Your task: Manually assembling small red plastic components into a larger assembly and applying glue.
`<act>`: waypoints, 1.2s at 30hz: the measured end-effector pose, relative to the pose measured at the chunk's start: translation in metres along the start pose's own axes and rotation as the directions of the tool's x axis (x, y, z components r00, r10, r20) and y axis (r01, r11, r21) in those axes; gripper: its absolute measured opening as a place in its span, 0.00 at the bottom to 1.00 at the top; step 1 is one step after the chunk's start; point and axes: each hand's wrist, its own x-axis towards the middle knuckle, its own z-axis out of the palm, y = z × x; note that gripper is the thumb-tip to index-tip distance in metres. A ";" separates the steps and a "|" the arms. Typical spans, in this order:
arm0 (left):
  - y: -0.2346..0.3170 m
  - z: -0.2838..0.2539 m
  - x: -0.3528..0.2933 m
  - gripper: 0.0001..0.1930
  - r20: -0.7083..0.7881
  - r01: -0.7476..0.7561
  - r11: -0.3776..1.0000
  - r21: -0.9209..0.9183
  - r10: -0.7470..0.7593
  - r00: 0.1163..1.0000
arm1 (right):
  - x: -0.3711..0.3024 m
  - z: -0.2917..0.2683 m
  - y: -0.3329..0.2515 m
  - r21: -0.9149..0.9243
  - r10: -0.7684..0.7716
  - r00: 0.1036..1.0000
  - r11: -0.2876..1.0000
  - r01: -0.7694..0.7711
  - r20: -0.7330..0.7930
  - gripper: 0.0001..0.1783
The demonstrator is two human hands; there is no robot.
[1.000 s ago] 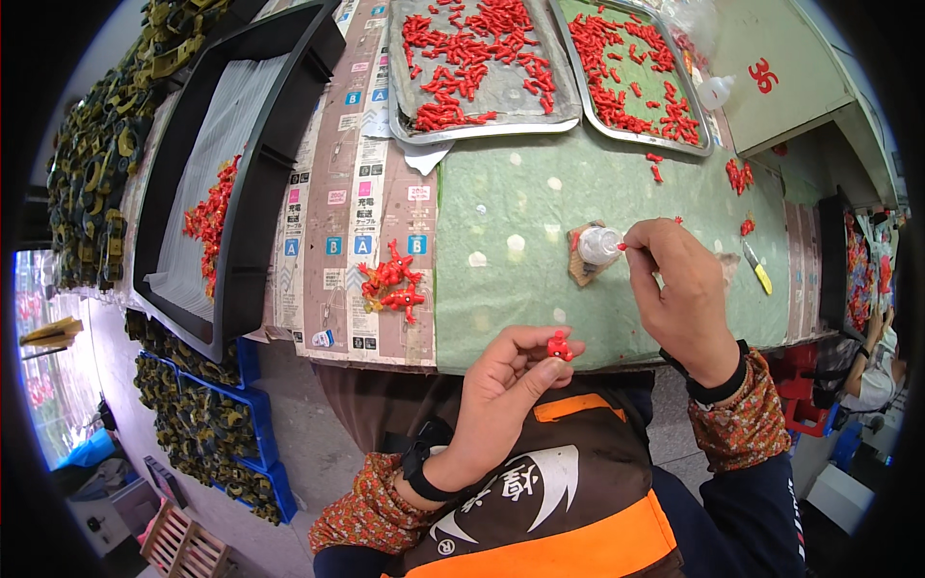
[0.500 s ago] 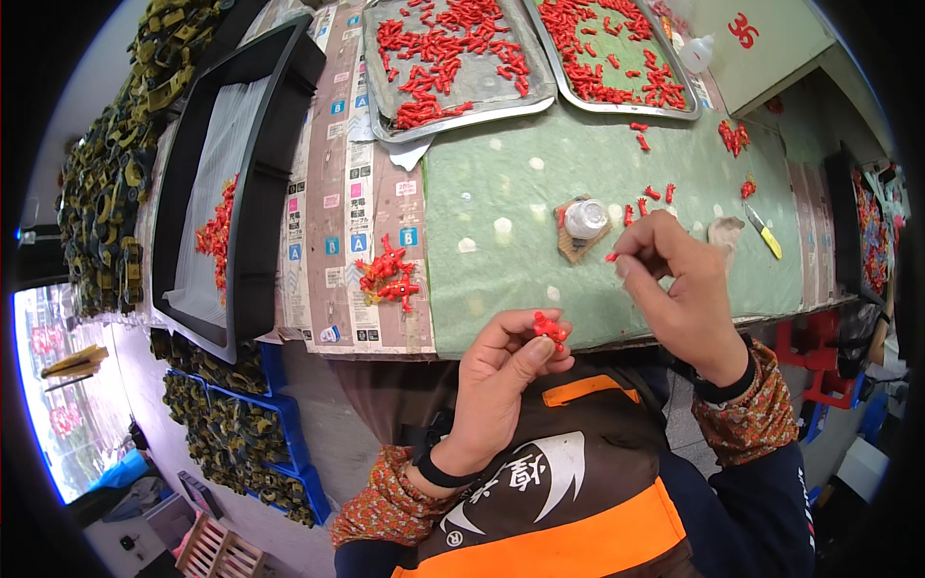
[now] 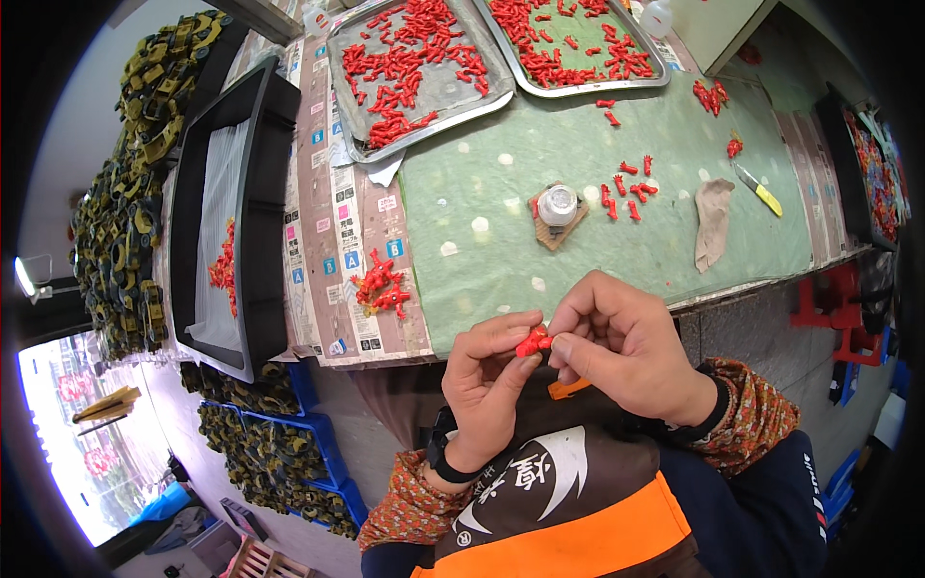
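Between the thumb and fingers of my left hand (image 3: 487, 380) is a small red plastic figure (image 3: 531, 343). The fingertips of my right hand (image 3: 626, 356) are pinched against the figure's right side, on a small red part mostly hidden by them. Both hands are close together, just off the table's front edge. Beyond them, a small clear jar (image 3: 558, 205) stands on a piece of brown cardboard (image 3: 557, 234). Several loose red parts (image 3: 618, 185) lie to the jar's right. Left of my hands, a cluster of finished-looking red figures (image 3: 382, 285) rests on the printed table covering.
Two metal trays (image 3: 434, 120) of red parts stand at the back. A black bin (image 3: 265, 207) with red figures is at left. At right lie a beige cloth (image 3: 713, 222) and a yellow-handled knife (image 3: 767, 198). Olive-and-black toy parts (image 3: 125, 212) are piled far left.
My right hand has come left and down from above the table, bringing a small red part to the figure in my left hand. The view has shifted slightly.
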 end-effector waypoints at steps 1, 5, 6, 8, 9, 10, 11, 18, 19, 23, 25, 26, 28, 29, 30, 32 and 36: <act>0.001 0.001 -0.001 0.14 0.000 -0.022 0.999 0.029 0.022 1.000 | 0.000 0.000 0.001 -0.012 -0.006 1.000 1.000 0.006 -0.003 0.04; 0.001 -0.001 -0.001 0.14 0.031 -0.109 0.985 0.132 0.106 0.994 | -0.003 0.000 0.003 -0.017 -0.017 1.000 1.000 0.017 -0.008 0.04; 0.001 -0.002 0.000 0.14 0.032 -0.108 0.985 0.133 0.104 0.994 | -0.003 0.000 0.003 -0.016 -0.017 1.000 1.000 0.017 -0.010 0.04; 0.000 -0.003 -0.001 0.14 0.055 -0.146 0.971 0.189 0.137 0.989 | -0.004 0.000 0.005 -0.001 0.004 1.000 1.000 -0.004 -0.001 0.05; 0.000 -0.003 -0.001 0.14 0.056 -0.144 0.971 0.190 0.136 0.989 | -0.004 0.000 0.005 0.001 0.004 1.000 1.000 -0.004 -0.002 0.05; 0.000 -0.004 -0.002 0.14 0.057 -0.158 0.964 0.215 0.149 0.987 | -0.004 0.000 0.006 -0.005 0.007 1.000 1.000 -0.007 0.000 0.05; -0.001 -0.004 -0.002 0.14 0.059 -0.172 0.955 0.240 0.162 0.985 | -0.004 0.000 0.006 -0.010 0.011 1.000 1.000 -0.011 0.001 0.05; 0.001 -0.015 0.003 0.17 0.164 -0.293 0.857 0.423 0.246 0.955 | -0.005 -0.004 0.008 -0.121 -0.022 1.000 0.992 0.022 0.004 0.05; 0.005 -0.016 0.006 0.18 0.216 -0.360 0.795 0.488 0.290 0.932 | -0.004 -0.005 0.007 -0.134 -0.002 1.000 0.991 0.005 0.022 0.04; 0.016 -0.020 0.015 0.19 0.402 -0.532 0.569 0.627 0.349 0.846 | -0.002 -0.006 0.008 -0.113 0.034 0.998 0.993 -0.027 0.060 0.04; 0.016 -0.022 0.016 0.20 0.413 -0.553 0.547 0.628 0.368 0.833 | -0.001 -0.006 0.008 -0.123 0.028 0.997 0.992 -0.019 0.071 0.04; 0.016 -0.023 0.016 0.20 0.423 -0.574 0.522 0.631 0.389 0.818 | -0.001 -0.007 0.009 -0.135 0.020 0.996 0.991 -0.008 0.085 0.04; 0.017 -0.025 0.019 0.19 0.454 -0.601 0.488 0.634 0.394 0.799 | 0.000 -0.008 0.010 -0.127 0.033 0.995 0.992 -0.021 0.095 0.03; 0.018 -0.025 0.020 0.18 0.485 -0.627 0.452 0.634 0.400 0.778 | 0.000 -0.009 0.010 -0.121 0.044 0.993 0.992 -0.031 0.106 0.03; 0.019 -0.026 0.021 0.18 0.486 -0.627 0.453 0.634 0.398 0.778 | 0.001 -0.010 0.011 -0.119 0.045 0.994 0.992 -0.033 0.104 0.03; 0.021 -0.026 0.021 0.15 0.531 -0.663 0.393 0.637 0.399 0.747 | 0.002 -0.012 0.011 -0.092 0.120 0.983 0.990 -0.108 0.138 0.04; 0.022 -0.030 0.021 0.12 0.574 -0.696 0.360 0.621 0.395 0.717 | 0.005 -0.013 0.009 -0.015 0.185 0.968 0.983 -0.185 0.168 0.05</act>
